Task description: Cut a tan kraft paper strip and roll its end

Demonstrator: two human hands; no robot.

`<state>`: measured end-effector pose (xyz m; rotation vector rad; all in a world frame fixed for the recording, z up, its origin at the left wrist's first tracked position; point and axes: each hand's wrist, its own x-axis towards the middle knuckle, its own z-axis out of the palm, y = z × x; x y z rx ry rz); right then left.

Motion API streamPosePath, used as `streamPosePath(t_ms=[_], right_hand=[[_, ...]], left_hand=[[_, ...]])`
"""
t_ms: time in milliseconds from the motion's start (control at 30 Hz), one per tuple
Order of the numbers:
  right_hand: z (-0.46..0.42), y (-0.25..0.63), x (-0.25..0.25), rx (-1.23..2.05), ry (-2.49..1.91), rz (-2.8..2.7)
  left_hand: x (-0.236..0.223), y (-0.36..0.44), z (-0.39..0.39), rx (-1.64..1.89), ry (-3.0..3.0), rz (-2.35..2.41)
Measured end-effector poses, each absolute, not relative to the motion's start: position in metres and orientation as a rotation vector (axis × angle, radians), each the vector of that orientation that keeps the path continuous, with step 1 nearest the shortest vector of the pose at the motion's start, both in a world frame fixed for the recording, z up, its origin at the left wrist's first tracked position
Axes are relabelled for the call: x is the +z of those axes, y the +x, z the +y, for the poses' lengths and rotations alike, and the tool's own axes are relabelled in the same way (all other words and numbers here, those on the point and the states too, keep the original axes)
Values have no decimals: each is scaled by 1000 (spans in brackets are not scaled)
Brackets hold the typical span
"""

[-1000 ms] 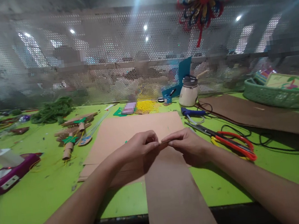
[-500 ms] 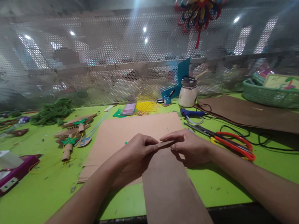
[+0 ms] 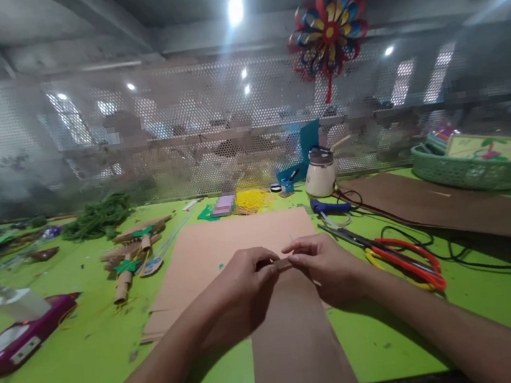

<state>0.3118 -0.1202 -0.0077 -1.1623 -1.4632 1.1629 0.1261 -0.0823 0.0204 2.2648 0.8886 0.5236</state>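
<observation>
A long strip of brown paper [image 3: 298, 343] runs from between my hands down past the table's near edge. Its far end is turned over into a narrow fold. My left hand [image 3: 253, 283] pinches the left side of that folded end between thumb and fingers. On the other side, my right hand [image 3: 324, 264] grips the fold's right end, thumb below and fingers above. Under and beyond both hands lie several flat brown paper sheets [image 3: 224, 239], stacked unevenly.
Right of my hand lie red-handled scissors [image 3: 406, 259], a blue glue gun [image 3: 333, 206] and black cords. A cream jar [image 3: 321, 173] and green basket [image 3: 469, 172] stand behind. Leftward are rolled-paper figures [image 3: 127, 271], green yarn [image 3: 98, 215] and a purple power strip [image 3: 24, 335].
My view has tilted up, so the table sits lower in the picture. My hands still hold the strip's folded end, their fingers slightly closer together along it.
</observation>
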Motion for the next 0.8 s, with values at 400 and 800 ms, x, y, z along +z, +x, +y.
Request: streamPosePath(t_ms=[400, 800], right_hand=[[-125, 306, -1, 974, -1146, -1629], [-120, 308, -7, 1166, -1174, -1376]], left_hand=[[9, 123, -97, 630, 1912, 994], [8, 126, -86, 588, 1887, 889]])
